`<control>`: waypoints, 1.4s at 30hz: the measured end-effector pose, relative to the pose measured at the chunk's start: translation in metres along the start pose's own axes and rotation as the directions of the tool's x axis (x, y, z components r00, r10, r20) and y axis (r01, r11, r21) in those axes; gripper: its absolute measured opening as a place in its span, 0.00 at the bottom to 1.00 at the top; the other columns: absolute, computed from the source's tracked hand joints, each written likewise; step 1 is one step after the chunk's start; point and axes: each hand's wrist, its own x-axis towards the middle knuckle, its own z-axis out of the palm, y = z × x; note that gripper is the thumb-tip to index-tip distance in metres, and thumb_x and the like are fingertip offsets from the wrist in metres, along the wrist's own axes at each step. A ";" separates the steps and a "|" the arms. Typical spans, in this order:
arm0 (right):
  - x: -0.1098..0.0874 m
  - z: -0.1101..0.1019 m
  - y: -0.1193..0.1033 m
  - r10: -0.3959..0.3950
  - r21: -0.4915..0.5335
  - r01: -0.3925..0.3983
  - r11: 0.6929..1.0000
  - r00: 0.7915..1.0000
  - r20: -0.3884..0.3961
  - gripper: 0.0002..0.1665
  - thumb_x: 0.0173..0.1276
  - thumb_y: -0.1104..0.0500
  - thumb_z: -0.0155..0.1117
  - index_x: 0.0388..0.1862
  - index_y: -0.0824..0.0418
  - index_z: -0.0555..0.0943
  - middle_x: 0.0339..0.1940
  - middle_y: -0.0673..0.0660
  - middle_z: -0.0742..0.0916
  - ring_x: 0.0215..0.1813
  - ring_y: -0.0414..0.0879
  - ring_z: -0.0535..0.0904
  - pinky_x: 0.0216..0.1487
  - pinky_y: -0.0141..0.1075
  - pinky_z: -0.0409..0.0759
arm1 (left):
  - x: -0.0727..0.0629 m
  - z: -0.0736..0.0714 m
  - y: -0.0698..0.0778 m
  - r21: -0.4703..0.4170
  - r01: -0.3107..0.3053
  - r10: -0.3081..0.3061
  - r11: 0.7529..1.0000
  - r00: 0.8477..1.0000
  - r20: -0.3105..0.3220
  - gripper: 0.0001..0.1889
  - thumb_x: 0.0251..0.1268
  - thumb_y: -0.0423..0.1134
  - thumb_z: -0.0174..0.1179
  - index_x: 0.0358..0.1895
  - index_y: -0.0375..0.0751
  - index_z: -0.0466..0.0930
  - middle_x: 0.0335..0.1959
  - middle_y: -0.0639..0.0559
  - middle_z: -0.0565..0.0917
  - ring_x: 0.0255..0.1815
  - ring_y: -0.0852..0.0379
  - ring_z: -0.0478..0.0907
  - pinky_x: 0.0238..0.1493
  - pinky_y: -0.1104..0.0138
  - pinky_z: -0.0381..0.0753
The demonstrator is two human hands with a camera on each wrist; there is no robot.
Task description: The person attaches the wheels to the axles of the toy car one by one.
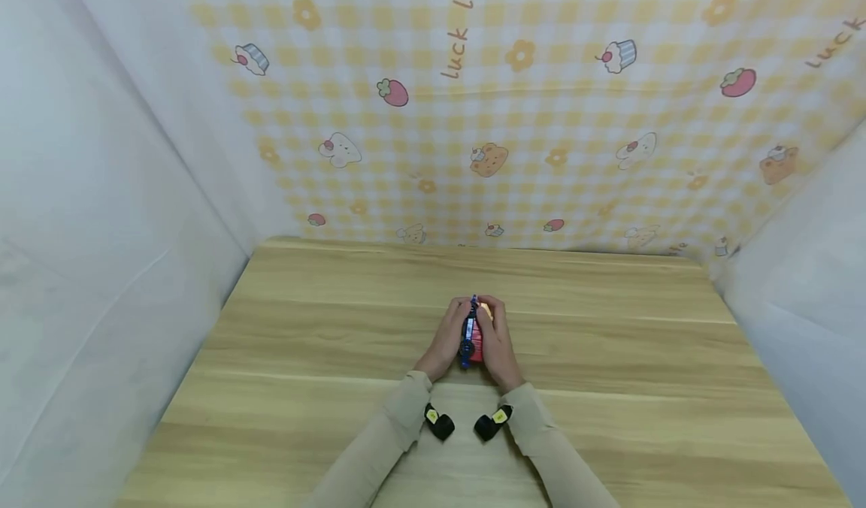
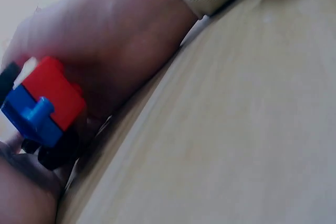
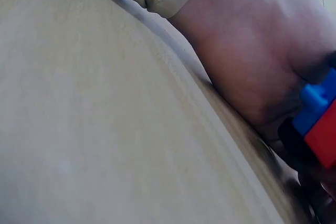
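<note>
A small red and blue toy vehicle (image 1: 476, 345) with black wheels sits at the middle of the wooden table, between both hands. My left hand (image 1: 448, 337) holds it along its left side, and the fingers of my right hand (image 1: 499, 343) wrap its right side. From the left wrist, the end of the toy vehicle (image 2: 55, 93) shows a red half, a blue half with a blue peg, and black wheels below. The right wrist view catches only part of that end, the blue peg (image 3: 314, 97) beside the palm. Most of the toy's sides are hidden by the hands.
The wooden table (image 1: 609, 418) spreads around the hands, with a yellow checked cloth (image 1: 433, 117) hanging behind it. White sheets hang at the left (image 1: 101, 192) and right. Each wrist wears a small black camera, and both sleeves lie low over the tabletop.
</note>
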 end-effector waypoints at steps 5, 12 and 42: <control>0.003 -0.001 0.012 0.033 0.063 -0.032 0.997 0.999 -0.014 0.24 0.79 0.59 0.43 0.71 0.65 0.61 0.67 0.62 0.71 0.60 0.50 0.71 0.57 0.34 0.75 | 0.000 -0.005 0.003 -0.136 0.050 -0.052 0.989 0.999 -0.005 0.27 0.81 0.59 0.32 0.65 0.42 0.63 0.53 0.50 0.71 0.50 0.59 0.70 0.51 0.69 0.72; 0.003 -0.002 0.011 0.010 0.028 -0.008 1.000 0.997 -0.074 0.20 0.79 0.58 0.52 0.66 0.59 0.72 0.63 0.62 0.79 0.53 0.44 0.77 0.49 0.29 0.79 | 0.003 -0.007 0.000 -0.170 0.048 -0.052 0.984 0.999 -0.017 0.25 0.82 0.56 0.26 0.62 0.44 0.63 0.50 0.50 0.70 0.47 0.58 0.70 0.48 0.69 0.72; 0.004 -0.001 0.012 0.019 0.123 0.021 0.992 0.950 -0.312 0.23 0.79 0.52 0.55 0.64 0.64 0.70 0.57 0.55 0.77 0.51 0.38 0.76 0.48 0.24 0.77 | 0.001 -0.002 -0.003 -0.049 0.029 -0.031 0.998 0.999 -0.037 0.14 0.79 0.44 0.50 0.56 0.37 0.70 0.58 0.41 0.80 0.57 0.54 0.78 0.59 0.64 0.77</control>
